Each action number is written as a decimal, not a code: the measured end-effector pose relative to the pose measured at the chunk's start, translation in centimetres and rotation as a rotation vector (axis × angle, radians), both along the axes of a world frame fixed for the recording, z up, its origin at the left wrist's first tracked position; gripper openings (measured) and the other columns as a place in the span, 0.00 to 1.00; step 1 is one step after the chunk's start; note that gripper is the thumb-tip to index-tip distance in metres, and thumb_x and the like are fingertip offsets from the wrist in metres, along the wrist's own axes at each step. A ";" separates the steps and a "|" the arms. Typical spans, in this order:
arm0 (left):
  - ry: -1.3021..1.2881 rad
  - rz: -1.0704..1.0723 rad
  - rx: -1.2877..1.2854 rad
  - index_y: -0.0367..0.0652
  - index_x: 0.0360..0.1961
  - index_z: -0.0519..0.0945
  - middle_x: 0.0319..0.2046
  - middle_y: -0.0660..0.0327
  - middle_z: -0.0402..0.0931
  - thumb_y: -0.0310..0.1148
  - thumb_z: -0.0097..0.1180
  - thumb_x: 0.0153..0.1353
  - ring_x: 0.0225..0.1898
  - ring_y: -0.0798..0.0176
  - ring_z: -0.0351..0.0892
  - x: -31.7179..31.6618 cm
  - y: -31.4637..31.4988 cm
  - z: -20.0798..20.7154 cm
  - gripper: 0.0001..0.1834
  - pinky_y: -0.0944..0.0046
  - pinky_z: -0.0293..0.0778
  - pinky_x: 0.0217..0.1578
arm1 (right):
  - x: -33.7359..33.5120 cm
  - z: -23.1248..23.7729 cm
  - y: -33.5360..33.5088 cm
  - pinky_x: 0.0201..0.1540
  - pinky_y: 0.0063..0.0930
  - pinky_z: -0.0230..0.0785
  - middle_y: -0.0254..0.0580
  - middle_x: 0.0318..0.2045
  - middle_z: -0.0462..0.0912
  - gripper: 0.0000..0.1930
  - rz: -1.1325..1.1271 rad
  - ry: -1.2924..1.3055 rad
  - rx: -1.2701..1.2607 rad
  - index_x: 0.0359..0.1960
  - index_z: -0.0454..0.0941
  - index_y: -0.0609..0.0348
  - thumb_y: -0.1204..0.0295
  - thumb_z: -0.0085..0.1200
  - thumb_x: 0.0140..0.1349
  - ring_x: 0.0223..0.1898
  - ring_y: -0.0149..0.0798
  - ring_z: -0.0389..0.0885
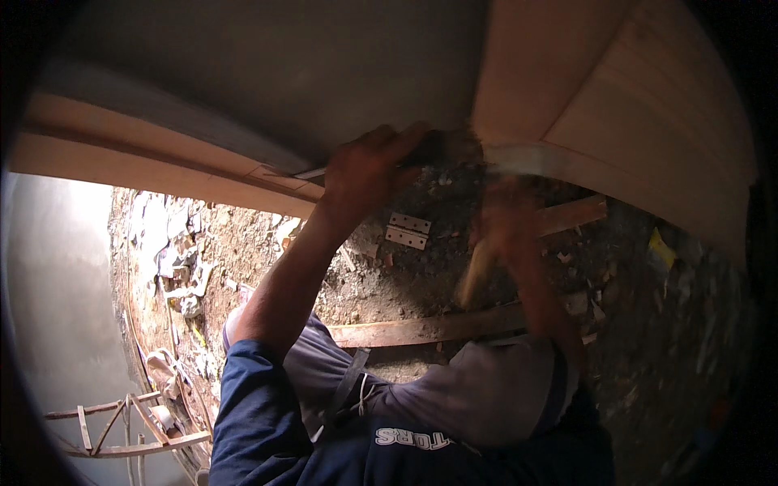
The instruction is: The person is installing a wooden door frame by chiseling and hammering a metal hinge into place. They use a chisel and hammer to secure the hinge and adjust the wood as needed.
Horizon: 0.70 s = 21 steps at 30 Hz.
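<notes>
My left hand (366,174) is raised at the lower edge of a dark panel (324,73), its fingers closed round something dark that I cannot make out. A thin pale strip (309,173) shows just left of that hand. My right hand (509,215), smeared by motion, grips a tool with a wooden handle (476,274); blur hides its head. Close by on the right stand light-brown wooden boards (559,73). Below and between my hands, a metal hinge with screw holes (408,231) lies on the dirt.
A wooden beam (162,166) runs along the left. On the littered ground lie a plank (429,328) by my legs, a shorter wood piece (574,215) and a yellow scrap (661,247). A stick frame (130,429) stands at the lower left beside a grey wall (57,300).
</notes>
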<state>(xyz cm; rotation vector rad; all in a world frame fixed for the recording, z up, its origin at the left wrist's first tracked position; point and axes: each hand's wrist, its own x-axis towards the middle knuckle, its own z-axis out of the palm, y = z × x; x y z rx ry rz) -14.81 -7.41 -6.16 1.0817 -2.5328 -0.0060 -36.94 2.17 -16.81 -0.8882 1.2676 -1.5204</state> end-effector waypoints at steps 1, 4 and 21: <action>0.004 -0.001 -0.013 0.61 0.60 0.74 0.34 0.61 0.78 0.39 0.71 0.47 0.33 0.55 0.83 -0.3 -0.1 -0.2 0.36 0.57 0.81 0.31 | -0.3 -0.9 0.2 0.18 0.34 0.69 0.40 0.20 0.73 0.19 0.093 0.147 -0.004 0.40 0.68 0.59 0.53 0.45 0.72 0.15 0.37 0.74; -0.065 -0.023 -0.065 0.58 0.59 0.76 0.29 0.62 0.76 0.38 0.71 0.45 0.29 0.56 0.81 1.8 0.1 -1.0 0.35 0.57 0.79 0.28 | 0.2 1.6 0.3 0.18 0.35 0.70 0.41 0.20 0.73 0.20 0.196 0.064 0.073 0.41 0.68 0.59 0.52 0.47 0.71 0.15 0.38 0.74; -0.036 -0.207 0.005 0.56 0.59 0.74 0.30 0.62 0.75 0.39 0.72 0.43 0.31 0.58 0.81 0.0 1.5 1.3 0.37 0.58 0.80 0.31 | -1.4 2.3 3.0 0.17 0.35 0.71 0.42 0.19 0.73 0.21 -0.080 -0.218 -0.051 0.41 0.70 0.61 0.52 0.46 0.72 0.14 0.38 0.74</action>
